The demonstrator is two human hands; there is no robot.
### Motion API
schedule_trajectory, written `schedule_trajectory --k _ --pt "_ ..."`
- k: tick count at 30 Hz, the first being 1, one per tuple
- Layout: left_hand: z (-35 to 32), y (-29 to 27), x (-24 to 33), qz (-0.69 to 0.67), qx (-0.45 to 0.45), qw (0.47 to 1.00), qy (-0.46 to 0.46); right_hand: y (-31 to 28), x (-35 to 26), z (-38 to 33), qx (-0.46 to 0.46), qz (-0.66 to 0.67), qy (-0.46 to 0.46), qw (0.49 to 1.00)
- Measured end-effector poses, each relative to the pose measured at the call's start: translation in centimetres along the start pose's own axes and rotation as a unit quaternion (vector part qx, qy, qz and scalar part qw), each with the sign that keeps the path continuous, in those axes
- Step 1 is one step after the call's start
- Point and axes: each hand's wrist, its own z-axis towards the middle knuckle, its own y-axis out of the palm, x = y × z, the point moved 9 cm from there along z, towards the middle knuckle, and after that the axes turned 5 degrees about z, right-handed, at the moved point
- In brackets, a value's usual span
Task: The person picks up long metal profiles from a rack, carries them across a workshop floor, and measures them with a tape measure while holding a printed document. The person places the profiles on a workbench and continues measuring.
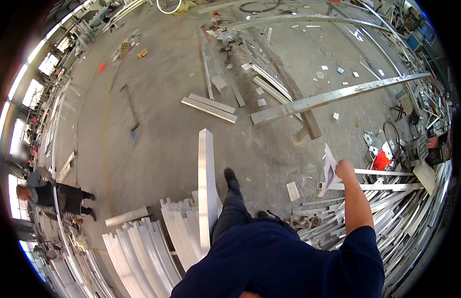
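My right hand [345,170] is closed around the edge of a crumpled white sheet of paper [330,172], held out to my right above the floor. My left hand is out of view. A long pale rectangular metal tube [205,184] runs forward along my left side. Its near end is hidden by my body, and I cannot tell whether my left arm holds it. Beyond the paper lie a light metal bar [374,187] and a heap of metal offcuts [389,211].
Stacked pale profiles [141,253] lie at the lower left. Ahead, a long steel beam [339,97] rests across a darker beam [280,74], with short channels [210,107] on the floor. A person [59,198] stands far left by a long rail.
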Motion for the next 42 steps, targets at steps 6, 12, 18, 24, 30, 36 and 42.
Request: schedule_trajectory --k 6,12,18,24,30,36,42 --pt "12.3 -9.5 13.5 0.022 -0.028 0.999 0.019 -4.4 -9.6 12.5 0.021 0.085 0.038 0.995" --pt "22.1 -20.4 24.8 0.064 -0.065 0.995 0.031 -3.5 -13.7 20.5 0.015 0.161 0.135 0.978" --pt "30.3 -27.6 34.2 0.132 -0.141 0.978 0.076 -5.8 -14.8 27.2 0.058 0.253 0.185 0.948" --pt "31.2 -37.8 53.0 0.149 -0.033 0.987 0.041 -6.3 -17.0 37.6 0.17 0.388 0.261 0.867" --pt "30.4 -43.0 73.7 0.038 -0.016 0.996 0.074 -7.7 -20.5 54.1 0.153 0.417 0.293 0.847" --pt "37.7 -44.9 85.1 0.104 0.054 0.991 0.058 -15.3 -25.5 71.3 0.146 0.37 0.267 0.878" --pt "46.6 -46.0 101.7 0.053 -0.032 0.987 0.148 -22.7 -29.0 85.2 0.192 0.431 0.245 0.847"
